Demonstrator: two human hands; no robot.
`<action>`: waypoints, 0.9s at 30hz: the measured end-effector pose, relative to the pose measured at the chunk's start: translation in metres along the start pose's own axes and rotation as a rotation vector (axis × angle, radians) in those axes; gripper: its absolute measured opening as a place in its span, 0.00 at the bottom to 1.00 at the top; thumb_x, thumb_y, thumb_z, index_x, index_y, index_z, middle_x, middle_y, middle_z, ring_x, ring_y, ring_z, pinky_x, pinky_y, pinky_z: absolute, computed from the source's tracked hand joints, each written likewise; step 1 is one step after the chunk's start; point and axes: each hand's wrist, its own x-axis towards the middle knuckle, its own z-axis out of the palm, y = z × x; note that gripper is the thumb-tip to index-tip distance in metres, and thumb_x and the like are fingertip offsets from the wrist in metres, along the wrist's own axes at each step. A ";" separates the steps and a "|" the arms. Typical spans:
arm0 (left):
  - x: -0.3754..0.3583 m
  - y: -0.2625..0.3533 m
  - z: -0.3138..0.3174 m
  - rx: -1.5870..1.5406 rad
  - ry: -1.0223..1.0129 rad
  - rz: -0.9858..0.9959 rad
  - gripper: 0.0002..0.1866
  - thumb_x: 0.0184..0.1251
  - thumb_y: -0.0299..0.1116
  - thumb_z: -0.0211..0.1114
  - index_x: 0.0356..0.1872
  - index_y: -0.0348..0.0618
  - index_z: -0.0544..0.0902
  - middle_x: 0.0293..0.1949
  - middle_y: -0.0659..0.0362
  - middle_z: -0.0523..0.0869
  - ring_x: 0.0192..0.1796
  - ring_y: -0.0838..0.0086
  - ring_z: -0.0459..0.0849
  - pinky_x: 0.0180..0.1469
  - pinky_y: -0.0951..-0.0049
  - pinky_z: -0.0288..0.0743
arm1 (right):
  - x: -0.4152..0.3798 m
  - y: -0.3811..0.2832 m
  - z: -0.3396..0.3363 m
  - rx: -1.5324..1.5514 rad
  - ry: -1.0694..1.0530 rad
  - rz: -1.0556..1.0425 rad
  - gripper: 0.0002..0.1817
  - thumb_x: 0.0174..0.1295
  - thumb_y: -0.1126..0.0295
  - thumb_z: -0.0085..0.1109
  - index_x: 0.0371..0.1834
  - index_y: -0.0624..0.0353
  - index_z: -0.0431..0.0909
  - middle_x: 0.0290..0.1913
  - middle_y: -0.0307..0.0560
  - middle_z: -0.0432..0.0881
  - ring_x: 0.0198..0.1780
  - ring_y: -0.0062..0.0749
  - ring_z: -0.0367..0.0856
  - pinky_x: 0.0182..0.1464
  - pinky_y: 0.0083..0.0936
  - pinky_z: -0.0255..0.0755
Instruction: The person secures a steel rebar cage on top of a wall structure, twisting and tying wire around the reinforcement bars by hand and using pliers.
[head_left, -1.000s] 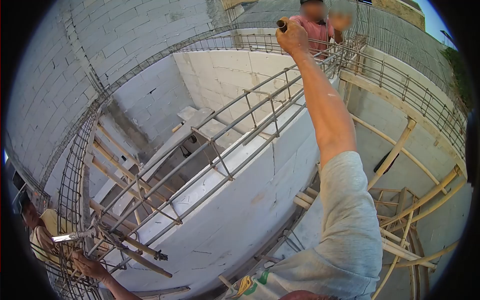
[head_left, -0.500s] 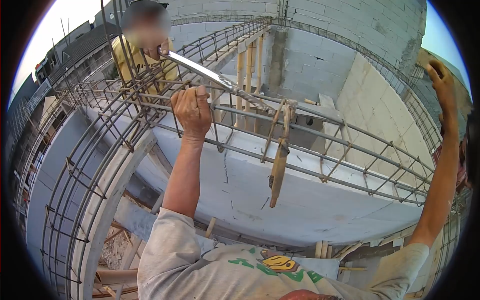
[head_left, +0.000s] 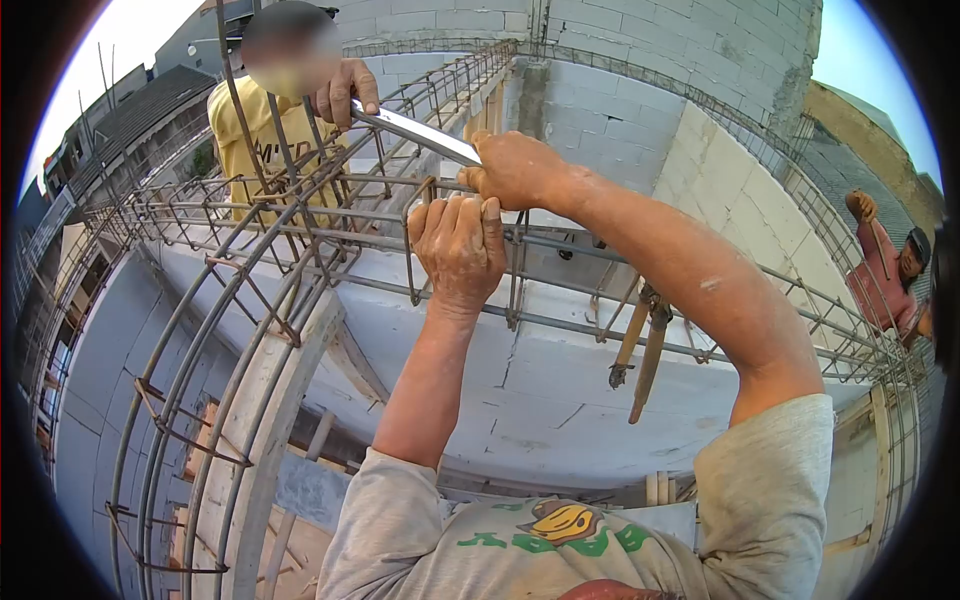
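Observation:
My left hand (head_left: 458,245) is closed in a fist around a steel bar of the long rebar cage (head_left: 560,320). Just above it, my right hand (head_left: 515,170) has its fingers wrapped round the lower part of a silver metal bar (head_left: 425,135). A co-worker's hand (head_left: 345,92) holds the upper end of that bar. Whatever lies under my right palm is hidden. Below my right forearm, a pair of pincers (head_left: 652,360) with worn, yellowish handles hangs from the cage.
A co-worker in a yellow shirt (head_left: 235,150) stands behind the cage at upper left. Another person (head_left: 880,260) is at the far right. A curved rebar cage (head_left: 205,390) runs down the left, beside a pale block wall (head_left: 550,390). Upright rods stand near the co-worker.
My right hand has come from raised at the far right onto the silver bar. My left hand stays closed at the cage. The pincers' handles now stand apart. The view has shifted.

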 end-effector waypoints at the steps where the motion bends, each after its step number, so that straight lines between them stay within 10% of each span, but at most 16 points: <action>1: -0.001 -0.001 0.001 -0.006 0.011 -0.001 0.15 0.72 0.32 0.52 0.22 0.44 0.71 0.20 0.58 0.70 0.24 0.64 0.68 0.38 0.65 0.59 | 0.001 -0.003 0.003 -0.036 0.045 -0.012 0.22 0.61 0.57 0.59 0.48 0.65 0.74 0.35 0.64 0.83 0.39 0.58 0.83 0.43 0.45 0.75; 13: 0.000 0.004 0.005 -0.024 0.045 0.060 0.18 0.76 0.35 0.49 0.22 0.43 0.73 0.18 0.59 0.72 0.26 0.61 0.73 0.39 0.64 0.63 | 0.010 -0.012 -0.019 -0.047 0.315 0.043 0.23 0.47 0.67 0.60 0.47 0.69 0.73 0.37 0.58 0.84 0.44 0.46 0.85 0.45 0.39 0.77; 27: -0.006 0.001 0.003 0.025 -0.020 0.004 0.20 0.78 0.40 0.47 0.25 0.43 0.78 0.23 0.62 0.78 0.32 0.65 0.77 0.46 0.66 0.65 | -0.073 0.037 -0.143 -0.727 0.346 0.303 0.12 0.50 0.66 0.59 0.38 0.46 0.87 0.39 0.41 0.87 0.43 0.35 0.86 0.42 0.32 0.78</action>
